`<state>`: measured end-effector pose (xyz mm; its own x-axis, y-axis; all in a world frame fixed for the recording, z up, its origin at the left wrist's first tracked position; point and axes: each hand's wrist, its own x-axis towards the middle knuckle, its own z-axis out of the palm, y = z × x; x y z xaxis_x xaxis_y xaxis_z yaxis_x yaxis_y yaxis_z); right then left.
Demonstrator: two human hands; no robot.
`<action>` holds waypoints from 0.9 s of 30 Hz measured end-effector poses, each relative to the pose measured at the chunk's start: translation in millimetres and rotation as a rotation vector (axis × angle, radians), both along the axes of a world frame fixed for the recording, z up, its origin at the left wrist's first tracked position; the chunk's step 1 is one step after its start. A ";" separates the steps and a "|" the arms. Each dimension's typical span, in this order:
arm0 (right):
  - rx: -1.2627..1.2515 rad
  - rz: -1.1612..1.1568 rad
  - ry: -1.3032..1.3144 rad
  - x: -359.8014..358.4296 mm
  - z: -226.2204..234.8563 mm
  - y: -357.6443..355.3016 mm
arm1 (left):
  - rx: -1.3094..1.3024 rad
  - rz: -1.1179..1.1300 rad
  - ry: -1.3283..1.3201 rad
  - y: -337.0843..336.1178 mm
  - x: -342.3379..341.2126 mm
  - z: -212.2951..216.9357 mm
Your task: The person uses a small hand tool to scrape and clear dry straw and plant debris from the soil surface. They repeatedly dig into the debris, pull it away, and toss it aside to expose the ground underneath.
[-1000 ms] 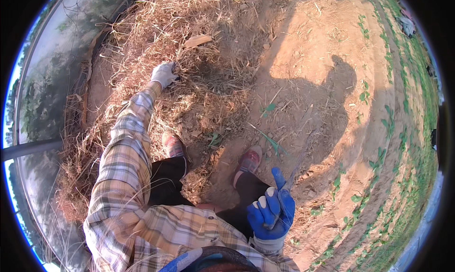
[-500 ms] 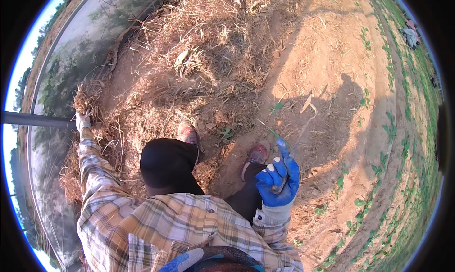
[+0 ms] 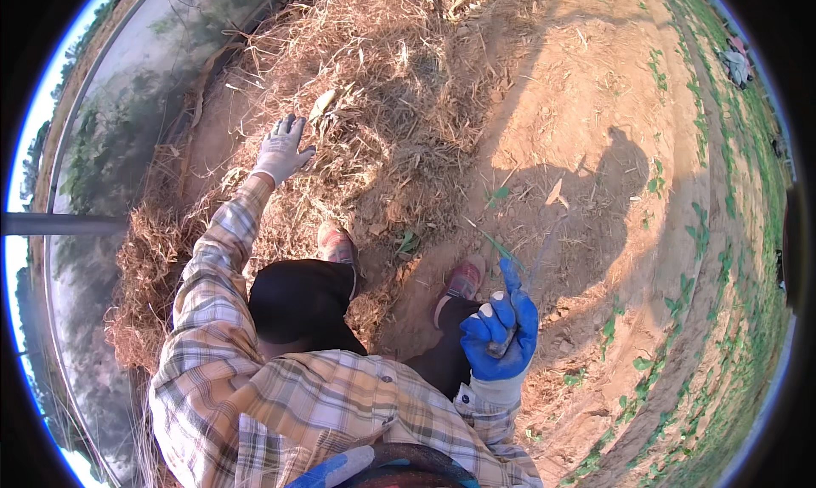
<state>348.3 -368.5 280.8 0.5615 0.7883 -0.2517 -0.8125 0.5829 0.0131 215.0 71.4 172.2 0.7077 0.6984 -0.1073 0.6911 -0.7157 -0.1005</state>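
Note:
In a pale, soiled glove, my left hand (image 3: 283,150) is open over the heap of dry straw (image 3: 382,88), fingers spread, with nothing in it. A large dry leaf (image 3: 323,105) lies just beyond its fingertips. My right hand (image 3: 501,331) wears a blue-coated glove, its index finger pointing forward and the other fingers curled round a grey-brown stub (image 3: 500,347). Most of that stub is hidden in the palm, so I cannot tell its kind. A thin green stem (image 3: 490,239) shows by the index fingertip, and a faint pale line runs up beside it.
Pale sheeting (image 3: 115,122) with a dark bar (image 3: 64,224) borders the left. More straw (image 3: 140,292) is piled against it. My shoes (image 3: 463,280) stand on bare soil with small weeds (image 3: 408,241). Rows of green seedlings (image 3: 701,229) run along the right.
My left hand has let go of a clump of straw at the sheeting's edge and swung right and forward over the heap. My right hand has hardly moved.

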 end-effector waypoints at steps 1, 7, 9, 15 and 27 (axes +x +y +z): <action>-0.018 0.003 -0.015 -1.9 1.2 3.1 | 0.028 -0.046 0.133 -5.2 37.4 -4.7; -0.344 -0.029 -0.028 -2.8 11.2 13.8 | 0.121 -0.176 0.480 11.4 171.7 -27.0; -0.335 -0.046 -0.022 0.2 6.2 14.7 | 0.087 -0.160 0.601 17.3 185.8 -50.2; -0.563 -0.065 -0.033 9.2 9.6 29.7 | 0.086 -0.202 0.516 43.3 160.0 -105.8; -0.416 0.007 -0.039 10.5 10.6 19.5 | 0.336 -0.053 0.282 90.5 -0.4 -26.2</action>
<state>358.8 -349.1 291.3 0.5722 0.6272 -0.5284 -0.8114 0.5267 -0.2535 214.7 161.8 146.0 0.7187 0.6912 -0.0748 0.5666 -0.6446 -0.5133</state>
